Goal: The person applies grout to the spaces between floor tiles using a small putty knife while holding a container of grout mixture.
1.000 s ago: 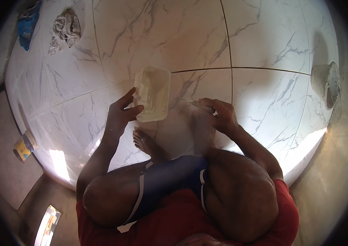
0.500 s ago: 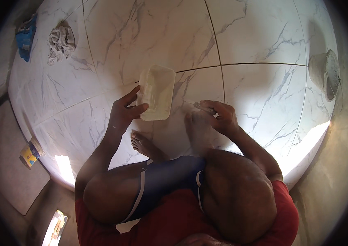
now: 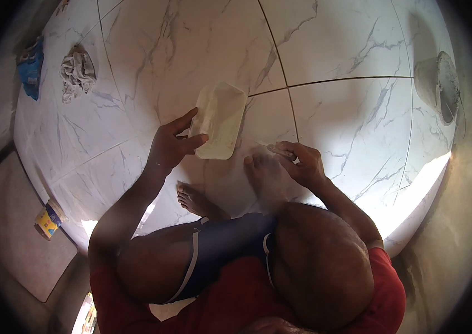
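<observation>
My left hand grips the left side of a whitish rectangular plastic tub, its thumb over the near rim. The tub is tilted with its open side toward me, and a pale residue coats the inside. Off the tub's right side, my right hand is closed around a small slim tool. Its thin pale end points left toward the tub without touching it. The tool's exact kind is too small and blurred to tell. Both hands are above the floor, over my bare feet.
White grey-veined tiles with dark joints cover the floor. A crumpled pale cloth and a blue bag lie far left. At the right wall rests a grey bucket. A yellow-and-blue container is at left, near a leaning panel.
The view has shifted a little. My left hand and the tub sit slightly farther right and up, nearer the tool. Both hands keep their holds.
</observation>
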`<move>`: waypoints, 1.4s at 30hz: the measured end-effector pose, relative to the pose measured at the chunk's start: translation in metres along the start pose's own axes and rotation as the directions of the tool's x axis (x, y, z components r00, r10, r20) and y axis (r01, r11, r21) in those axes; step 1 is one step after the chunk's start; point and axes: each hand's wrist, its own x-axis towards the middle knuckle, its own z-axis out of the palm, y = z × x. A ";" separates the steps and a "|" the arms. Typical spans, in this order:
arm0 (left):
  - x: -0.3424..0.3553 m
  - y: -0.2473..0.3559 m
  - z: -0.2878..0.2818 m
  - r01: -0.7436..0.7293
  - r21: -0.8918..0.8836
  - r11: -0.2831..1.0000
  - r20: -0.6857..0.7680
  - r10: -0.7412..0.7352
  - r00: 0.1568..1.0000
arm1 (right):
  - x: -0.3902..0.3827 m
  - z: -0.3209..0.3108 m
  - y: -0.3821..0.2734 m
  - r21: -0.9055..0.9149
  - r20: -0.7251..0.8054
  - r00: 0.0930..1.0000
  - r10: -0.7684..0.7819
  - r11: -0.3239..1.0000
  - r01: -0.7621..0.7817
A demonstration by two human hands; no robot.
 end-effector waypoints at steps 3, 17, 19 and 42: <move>0.007 0.009 0.003 -0.022 0.038 0.999 0.021 0.021 1.000 | -0.005 -0.001 0.004 0.010 0.007 0.999 0.037 0.999 -0.037; 0.033 0.046 0.030 -0.098 0.193 0.976 0.136 0.072 0.988 | -0.009 -0.014 0.009 0.003 -0.069 0.995 0.078 0.997 -0.078; 0.035 0.049 0.036 -0.101 0.193 0.976 0.140 0.075 0.987 | -0.010 -0.015 0.008 0.009 -0.070 0.994 0.082 0.997 -0.082; 0.056 0.075 0.063 -0.189 0.285 0.940 0.162 0.148 0.976 | -0.033 -0.015 0.007 -0.010 -0.147 0.982 0.115 0.993 -0.117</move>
